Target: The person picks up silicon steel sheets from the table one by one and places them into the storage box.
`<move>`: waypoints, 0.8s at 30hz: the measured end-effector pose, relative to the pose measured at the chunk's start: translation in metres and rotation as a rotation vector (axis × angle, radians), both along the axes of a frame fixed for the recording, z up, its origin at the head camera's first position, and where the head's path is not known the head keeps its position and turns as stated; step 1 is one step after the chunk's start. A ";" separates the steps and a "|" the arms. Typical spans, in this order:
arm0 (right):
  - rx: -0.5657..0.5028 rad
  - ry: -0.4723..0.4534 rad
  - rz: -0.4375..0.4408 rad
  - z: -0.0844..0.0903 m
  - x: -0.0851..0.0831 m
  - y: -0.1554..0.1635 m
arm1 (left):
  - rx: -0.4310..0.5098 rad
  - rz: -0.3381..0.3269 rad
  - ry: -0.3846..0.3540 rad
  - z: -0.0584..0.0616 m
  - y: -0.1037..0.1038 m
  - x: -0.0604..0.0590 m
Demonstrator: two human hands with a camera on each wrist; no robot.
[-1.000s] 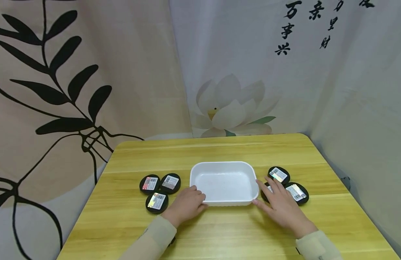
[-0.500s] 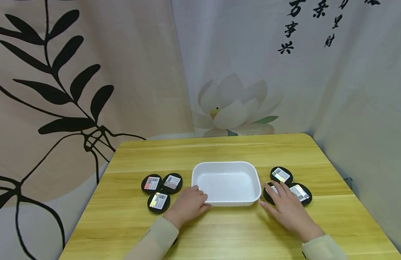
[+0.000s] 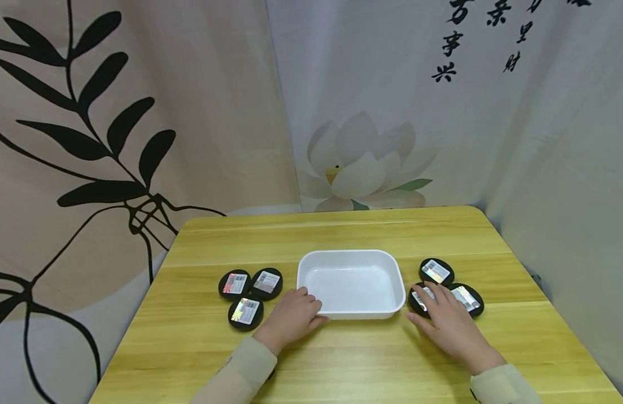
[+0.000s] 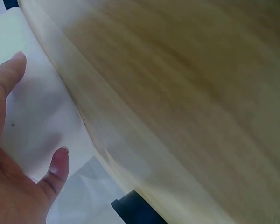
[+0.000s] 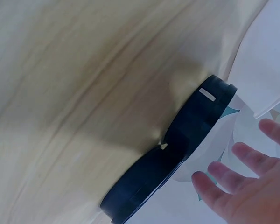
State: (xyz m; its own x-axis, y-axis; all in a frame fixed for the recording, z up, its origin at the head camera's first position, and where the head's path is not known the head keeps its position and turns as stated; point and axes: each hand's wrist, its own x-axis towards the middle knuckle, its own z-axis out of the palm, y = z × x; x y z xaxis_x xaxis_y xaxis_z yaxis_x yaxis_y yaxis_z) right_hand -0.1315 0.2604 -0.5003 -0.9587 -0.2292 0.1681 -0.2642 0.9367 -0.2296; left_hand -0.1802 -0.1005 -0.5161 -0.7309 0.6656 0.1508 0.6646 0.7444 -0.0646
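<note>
Low in the middle of the head view, a white tray [image 3: 350, 283] sits on the wooden table [image 3: 341, 235], between the two hands. The left hand [image 3: 291, 316] rests at the tray's lower left corner, its fingers loosely curled with the tips against the rim; whether it grips the rim cannot be told. The right hand [image 3: 448, 322] lies lower right of the tray, apart from it, with fingers spread and nearly straight, laid over the nearest black round case [image 3: 418, 300] and holding nothing. There is one tray and six black round cases with labels on top: three clustered left of the tray, [image 3: 234, 284], [image 3: 266, 283] and [image 3: 245, 313], and three right of it, the covered one plus [image 3: 435, 271] and [image 3: 466, 298]. The case under the right hand is mostly hidden by the fingers. The left wrist view is blurred, showing only a thumb, a fingertip and the table edge; the right wrist view shows two dark cases edge-on, touching one another, with spread fingertips [image 5: 238, 151] at the lower right, cut off by the frame. Printed curtains [image 3: 139, 112] fill the upper half of the head view.
</note>
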 end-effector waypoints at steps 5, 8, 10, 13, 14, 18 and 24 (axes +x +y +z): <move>0.002 0.013 0.004 -0.002 -0.003 0.003 | 0.004 0.000 0.006 -0.002 -0.001 0.000; 0.006 0.010 0.006 -0.001 -0.004 0.004 | 0.009 0.000 0.002 -0.002 0.000 0.000; 0.008 0.000 0.004 -0.001 -0.005 0.004 | 0.010 0.001 -0.002 -0.001 0.000 0.001; 0.009 -0.022 -0.004 0.000 -0.005 0.004 | 0.006 0.006 -0.008 0.000 0.000 0.001; 0.009 -0.028 -0.007 0.001 -0.006 0.004 | 0.005 0.008 -0.010 0.000 0.000 0.002; 0.008 -0.041 -0.016 0.001 -0.008 0.005 | 0.010 0.013 -0.016 0.002 0.001 0.002; 0.014 -0.040 -0.016 -0.002 -0.010 0.006 | 0.009 0.014 -0.029 0.002 0.000 0.002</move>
